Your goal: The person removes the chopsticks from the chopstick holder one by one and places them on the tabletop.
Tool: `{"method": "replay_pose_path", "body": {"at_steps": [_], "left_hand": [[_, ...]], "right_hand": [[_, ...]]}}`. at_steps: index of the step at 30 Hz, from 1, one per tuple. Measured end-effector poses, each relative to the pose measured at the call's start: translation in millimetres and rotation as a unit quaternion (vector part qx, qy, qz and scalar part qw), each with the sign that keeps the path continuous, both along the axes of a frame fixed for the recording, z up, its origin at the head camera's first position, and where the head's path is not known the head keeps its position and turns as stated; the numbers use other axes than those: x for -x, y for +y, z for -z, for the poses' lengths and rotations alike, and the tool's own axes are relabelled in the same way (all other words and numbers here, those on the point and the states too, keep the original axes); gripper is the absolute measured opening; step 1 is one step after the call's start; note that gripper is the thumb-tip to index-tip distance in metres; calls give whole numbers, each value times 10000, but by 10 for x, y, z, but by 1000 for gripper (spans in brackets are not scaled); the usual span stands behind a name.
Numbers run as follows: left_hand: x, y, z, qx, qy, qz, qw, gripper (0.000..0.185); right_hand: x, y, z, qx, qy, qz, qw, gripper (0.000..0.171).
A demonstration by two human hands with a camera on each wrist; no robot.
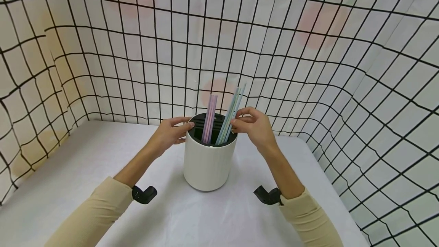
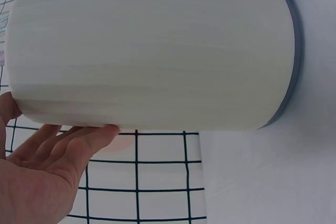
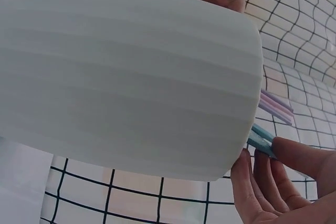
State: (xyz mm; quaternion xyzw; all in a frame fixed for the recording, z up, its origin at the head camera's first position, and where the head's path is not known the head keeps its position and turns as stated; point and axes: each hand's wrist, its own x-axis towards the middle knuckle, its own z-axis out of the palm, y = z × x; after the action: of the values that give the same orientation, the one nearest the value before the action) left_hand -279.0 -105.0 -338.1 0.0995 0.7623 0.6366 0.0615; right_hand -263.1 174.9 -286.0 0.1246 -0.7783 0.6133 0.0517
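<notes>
A white cylindrical holder [image 1: 208,167] with a black slotted insert [image 1: 199,120] stands upright on the table. My left hand [image 1: 171,132] steadies it from the left, thumb at the rim and fingers along the outer wall; the left wrist view shows those fingers [image 2: 68,148] against the side. Two groups of thin, straw-like sticks rise from the insert: pink and purple sticks [image 1: 209,119] near the middle, blue and green sticks [image 1: 229,115] leaning right. My right hand [image 1: 252,127] pinches the blue and green sticks [image 3: 260,140] low, close to the rim.
The holder stands on a white-covered table [image 1: 164,216]. Black wire mesh [image 1: 219,45] rises at the back and both sides, with white cloth behind it. Each wrist wears a black camera mount [image 1: 144,194].
</notes>
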Motion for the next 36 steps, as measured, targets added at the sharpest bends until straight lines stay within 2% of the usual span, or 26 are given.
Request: {"method": "replay_pose_path", "body": {"at_steps": [7,19,28,36], "left_hand": [[-2,21,-14,34,-7,26,10000,57],[-9,11,-31,53,-19,-10,10000,57],[-9,14,-16,77,-21,-46,10000,57],[-7,10,-5,98,-18,-87,9999,56]], "right_hand": [[-12,21,-137,1,84,87,9999,33],[-1,74,-389,504,362,210,9979,27],[-46,128,-646,1014,560,304,9928,22],[-55,278,-776,961,536,482,9928,29]]}}
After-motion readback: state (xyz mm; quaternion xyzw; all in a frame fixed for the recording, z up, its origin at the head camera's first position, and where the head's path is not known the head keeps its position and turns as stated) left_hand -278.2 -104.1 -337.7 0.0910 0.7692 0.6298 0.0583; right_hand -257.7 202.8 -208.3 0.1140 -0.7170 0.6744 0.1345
